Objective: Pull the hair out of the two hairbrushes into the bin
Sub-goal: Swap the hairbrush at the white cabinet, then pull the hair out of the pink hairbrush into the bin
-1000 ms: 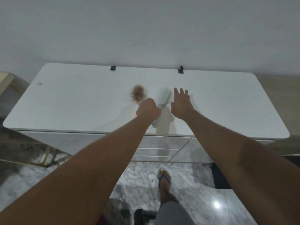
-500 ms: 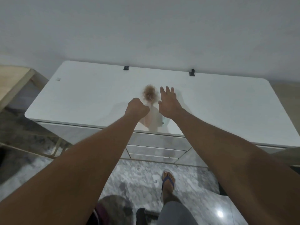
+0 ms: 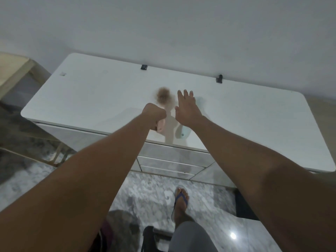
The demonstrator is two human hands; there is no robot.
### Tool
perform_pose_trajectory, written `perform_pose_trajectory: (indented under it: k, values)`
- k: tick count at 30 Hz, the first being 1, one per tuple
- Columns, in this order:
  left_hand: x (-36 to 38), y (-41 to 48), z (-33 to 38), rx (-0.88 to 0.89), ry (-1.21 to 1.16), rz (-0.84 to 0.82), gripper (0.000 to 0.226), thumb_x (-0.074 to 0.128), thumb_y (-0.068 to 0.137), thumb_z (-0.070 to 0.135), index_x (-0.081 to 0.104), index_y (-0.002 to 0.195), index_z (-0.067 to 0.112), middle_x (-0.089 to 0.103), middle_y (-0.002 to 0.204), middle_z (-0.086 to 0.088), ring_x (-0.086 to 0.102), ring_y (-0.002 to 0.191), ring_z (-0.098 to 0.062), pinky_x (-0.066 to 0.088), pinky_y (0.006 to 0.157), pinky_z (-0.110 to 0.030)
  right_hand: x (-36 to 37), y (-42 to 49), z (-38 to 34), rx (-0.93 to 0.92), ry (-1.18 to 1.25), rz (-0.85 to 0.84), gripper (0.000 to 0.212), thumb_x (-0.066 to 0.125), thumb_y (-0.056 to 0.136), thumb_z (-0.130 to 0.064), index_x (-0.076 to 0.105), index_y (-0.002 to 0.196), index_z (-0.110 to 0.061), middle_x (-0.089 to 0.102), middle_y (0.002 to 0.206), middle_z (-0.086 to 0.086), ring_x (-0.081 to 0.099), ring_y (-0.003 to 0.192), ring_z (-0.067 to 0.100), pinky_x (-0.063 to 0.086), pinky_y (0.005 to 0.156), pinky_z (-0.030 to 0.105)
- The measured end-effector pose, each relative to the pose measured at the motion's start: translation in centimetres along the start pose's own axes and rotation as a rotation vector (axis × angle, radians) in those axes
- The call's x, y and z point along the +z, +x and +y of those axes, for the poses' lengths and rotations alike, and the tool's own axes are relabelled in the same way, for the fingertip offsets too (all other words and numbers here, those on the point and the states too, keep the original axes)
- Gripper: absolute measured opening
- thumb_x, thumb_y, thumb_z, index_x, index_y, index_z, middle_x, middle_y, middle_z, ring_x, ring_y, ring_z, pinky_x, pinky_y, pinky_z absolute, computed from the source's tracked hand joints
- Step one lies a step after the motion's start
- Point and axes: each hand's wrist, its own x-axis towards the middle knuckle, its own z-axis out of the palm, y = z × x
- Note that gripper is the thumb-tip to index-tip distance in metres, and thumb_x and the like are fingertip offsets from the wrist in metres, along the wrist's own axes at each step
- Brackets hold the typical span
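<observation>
Left hand [image 3: 154,115] is seen at the centre of the frame, curled into a fist around the handle of the pink hairbrush [image 3: 163,98], whose pale pink handle end shows below the knuckles. The oval brush head lies on the counter [image 3: 91,99] just above the fist and is matted with a fuzzy clump of brown hair [image 3: 161,93]. The right hand [image 3: 186,110] is held just to the right, palm down, with the fingers straight and slightly spread, over the teal hairbrush [image 3: 182,131]. Only the rounded handle end of that brush is shown clearly below the wrist, and whether the palm touches the brush cannot be told. The counter is a long white slab with rounded corners and a glossy top, in which the arms are dimly reflected. Two small black clips [image 3: 144,67] are fixed along its far edge, against a plain pale wall [image 3: 163,24]. Pale, flat-fronted drawers [image 3: 171,160] are set below the near edge. The floor [image 3: 145,193] is laid in polished grey-and-white marble. On it, at the lower centre, a foot [image 3: 180,202] in a blue-strapped sandal is planted. A light wooden piece of furniture [image 3: 12,70] is cut off at the upper left of the frame. A dark rounded shape [image 3: 120,230] at the bottom edge is too blurred to be identified.
</observation>
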Motion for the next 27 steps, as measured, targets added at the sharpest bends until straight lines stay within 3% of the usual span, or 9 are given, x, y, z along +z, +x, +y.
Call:
perform_pose_trajectory:
  k: [3, 6, 9, 13, 16, 20, 23, 27]
  values:
    - [-4.2, 0.2, -2.2, -0.107, -0.253, 0.013, 0.013, 0.073, 0.082, 0.003, 0.060, 0.083, 0.001, 0.070, 0.100, -0.019, 0.071, 0.089, -0.035, 0.058, 0.076, -0.054, 0.3, 0.7, -3.8, -0.088, 0.002, -0.005, 0.064, 0.045, 0.098, -0.018, 0.016, 0.153, -0.002, 0.020, 0.156, 0.024, 0.011, 0.146, 0.047, 0.018, 0.120, 0.052]
    - [-9.8, -1.1, -5.7, -0.135, -0.392, 0.089, 0.013, 0.074, 0.084, 0.004, 0.061, 0.085, 0.000, 0.069, 0.095, -0.017, 0.068, 0.083, -0.032, 0.057, 0.077, -0.054, 1.7, 1.1, -10.1, -0.209, 0.017, -0.035, 0.064, 0.044, 0.099, -0.017, 0.015, 0.154, -0.002, 0.017, 0.158, 0.023, 0.008, 0.148, 0.047, 0.016, 0.121, 0.052]
    - [-16.4, -3.6, -11.1, -0.174, -0.532, 0.210, 0.025, 0.072, 0.085, 0.004, 0.061, 0.106, -0.004, 0.068, 0.089, -0.016, 0.070, 0.083, -0.031, 0.057, 0.078, -0.053, 3.9, 0.3, -18.9, -0.379, 0.061, -0.102, 0.065, 0.044, 0.098, -0.013, 0.013, 0.154, -0.002, 0.014, 0.160, 0.023, 0.003, 0.149, 0.047, 0.012, 0.123, 0.052]
    - [-23.1, -8.6, -18.9, -0.204, -0.686, 0.292, 0.028, 0.068, 0.090, 0.006, 0.055, 0.113, -0.002, 0.066, 0.094, -0.015, 0.070, 0.085, -0.025, 0.058, 0.068, -0.045, 7.2, -2.7, -29.3, -0.561, 0.078, -0.147, 0.066, 0.046, 0.096, -0.011, 0.015, 0.154, -0.003, 0.016, 0.159, 0.022, 0.006, 0.149, 0.045, 0.015, 0.122, 0.050]
    - [-26.7, -12.9, -26.1, -0.218, -0.804, 0.402, 0.025, 0.064, 0.092, 0.006, 0.057, 0.116, 0.000, 0.067, 0.095, -0.016, 0.070, 0.089, -0.027, 0.058, 0.076, -0.046, 10.4, -6.8, -36.4, -0.709, 0.091, -0.207, 0.069, 0.052, 0.094, -0.016, 0.019, 0.153, -0.005, 0.020, 0.158, 0.022, 0.011, 0.148, 0.044, 0.017, 0.123, 0.050]
    - [-28.3, -17.3, -37.2, -0.306, -0.985, 0.499, 0.034, 0.065, 0.092, 0.007, 0.056, 0.122, -0.005, 0.065, 0.110, -0.018, 0.070, 0.090, -0.025, 0.057, 0.076, -0.045, 16.5, -13.1, -42.7, -0.844, 0.087, -0.324, 0.071, 0.054, 0.093, -0.013, 0.018, 0.153, -0.006, 0.017, 0.161, 0.020, 0.008, 0.150, 0.044, 0.017, 0.122, 0.054]
    - [-27.3, -20.5, -43.9, -0.372, -1.098, 0.551, 0.023, 0.060, 0.095, 0.006, 0.058, 0.116, -0.003, 0.063, 0.105, -0.017, 0.067, 0.084, -0.023, 0.054, 0.072, -0.041, 21.4, -18.2, -45.8, -0.960, 0.065, -0.400, 0.064, 0.049, 0.097, -0.015, 0.020, 0.152, -0.005, 0.018, 0.159, 0.021, 0.009, 0.149, 0.044, 0.017, 0.121, 0.052]
    - [-24.1, -22.4, -53.0, -0.443, -1.220, 0.645, 0.028, 0.064, 0.092, 0.006, 0.061, 0.118, -0.003, 0.067, 0.097, -0.014, 0.069, 0.092, -0.026, 0.055, 0.087, -0.048, 28.8, -23.9, -48.1, -1.061, 0.010, -0.527, 0.068, 0.050, 0.096, -0.011, 0.016, 0.154, -0.005, 0.014, 0.161, 0.021, 0.004, 0.150, 0.043, 0.016, 0.123, 0.050]
